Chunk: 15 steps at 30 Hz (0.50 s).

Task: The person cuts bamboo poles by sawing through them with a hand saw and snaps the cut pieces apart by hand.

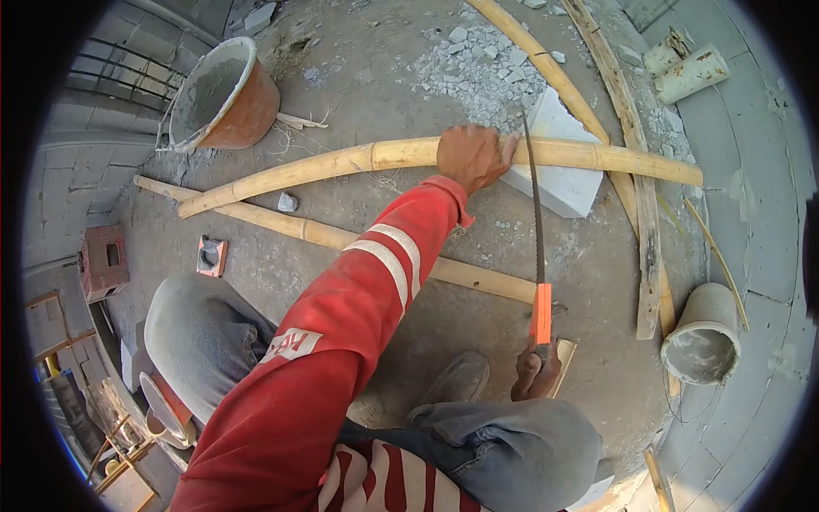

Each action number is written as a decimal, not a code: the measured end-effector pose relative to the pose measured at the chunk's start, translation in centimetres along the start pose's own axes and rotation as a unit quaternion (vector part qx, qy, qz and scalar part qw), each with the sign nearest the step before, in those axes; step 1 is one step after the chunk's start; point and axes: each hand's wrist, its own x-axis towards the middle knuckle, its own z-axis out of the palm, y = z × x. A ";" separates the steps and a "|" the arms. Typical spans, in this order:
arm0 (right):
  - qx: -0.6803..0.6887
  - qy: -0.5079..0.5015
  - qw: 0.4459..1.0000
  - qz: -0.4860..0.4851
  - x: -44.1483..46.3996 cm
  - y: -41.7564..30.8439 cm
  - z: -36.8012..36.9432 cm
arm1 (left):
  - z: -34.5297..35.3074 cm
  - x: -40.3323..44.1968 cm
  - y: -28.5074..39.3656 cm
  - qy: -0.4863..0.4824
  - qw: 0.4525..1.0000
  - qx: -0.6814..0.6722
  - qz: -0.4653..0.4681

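My left hand (472, 158), at the end of a red sleeve with pale stripes, is closed over a long bamboo piece (341, 164). Under the bamboo's right part lies a white block (563, 183). My right hand (536, 373) grips the orange and black handle of a hand saw (537, 222). The saw's dark blade points away from me and meets the bamboo just right of my left hand. Another bamboo strip (478, 277) runs across the floor below the first one.
An orange bucket (247, 111) stands at the upper left, a pale bucket (701, 341) at the right. A wooden plank (644, 247) and a bamboo length (572, 98) lie beyond the block. White rubble (478, 68) covers the floor behind. A red brick (104, 260) sits left.
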 end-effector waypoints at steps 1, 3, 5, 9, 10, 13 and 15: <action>0.027 -0.004 1.000 -0.007 2.0 -0.6 0.3 | -0.3 0.0 0.2 -0.023 1.000 0.000 -0.011; -0.022 0.042 0.992 -0.121 10.6 -2.4 3.7 | -1.0 0.7 0.6 -0.026 1.000 0.002 -0.012; -0.117 0.087 0.974 -0.176 16.6 -0.4 6.9 | -1.1 0.7 0.4 -0.056 0.998 -0.006 -0.023; -0.053 -0.002 0.998 -0.045 14.8 -5.0 5.2 | -0.4 -0.1 0.9 0.002 0.999 0.023 -0.023; -0.062 0.015 0.996 -0.061 12.8 -4.1 4.8 | -0.7 -0.3 1.0 -0.014 0.999 0.025 -0.029; -0.104 0.032 0.991 -0.083 4.7 -0.6 3.1 | -0.8 -0.5 1.0 -0.035 0.999 0.016 -0.038; -0.083 -0.008 0.994 -0.074 -0.7 -0.4 0.9 | -0.6 -0.8 1.1 -0.044 0.998 0.006 -0.045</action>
